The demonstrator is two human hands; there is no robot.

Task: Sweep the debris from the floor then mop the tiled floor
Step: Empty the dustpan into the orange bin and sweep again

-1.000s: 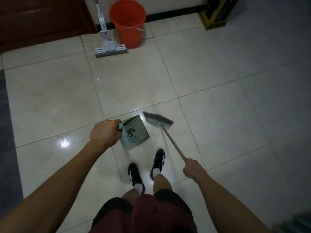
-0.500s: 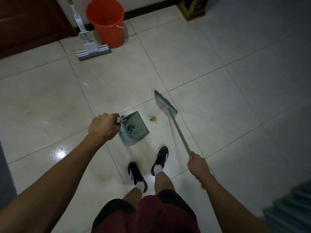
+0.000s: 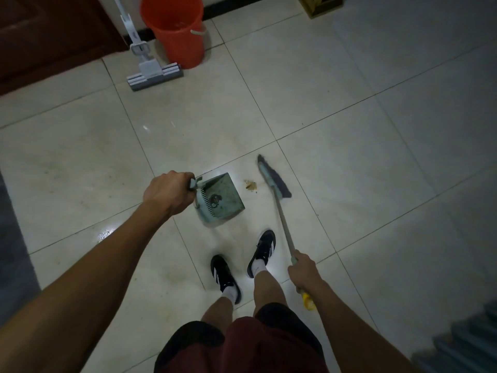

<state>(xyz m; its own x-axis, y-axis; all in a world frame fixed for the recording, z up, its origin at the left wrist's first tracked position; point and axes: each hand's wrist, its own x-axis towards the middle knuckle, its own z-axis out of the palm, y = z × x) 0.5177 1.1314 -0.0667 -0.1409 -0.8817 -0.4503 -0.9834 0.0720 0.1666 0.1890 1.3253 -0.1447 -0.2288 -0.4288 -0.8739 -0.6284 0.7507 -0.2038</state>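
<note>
On the tiled floor (image 3: 336, 109), left hand (image 3: 166, 193) gripping green dustpan (image 3: 222, 201) handle, right hand (image 3: 305, 273) wrapped round broom (image 3: 273, 181) stick. Small debris (image 3: 251, 185) sitting between pan and bristles. Mop (image 3: 154, 72) parked beside orange bucket (image 3: 174, 30).

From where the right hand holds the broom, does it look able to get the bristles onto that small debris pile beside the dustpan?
Probably yes. The right hand grips the broom, whose head sits just right of the debris, with bare tile between them. The dustpan, held by the left hand, waits on the pile's other side.
</note>
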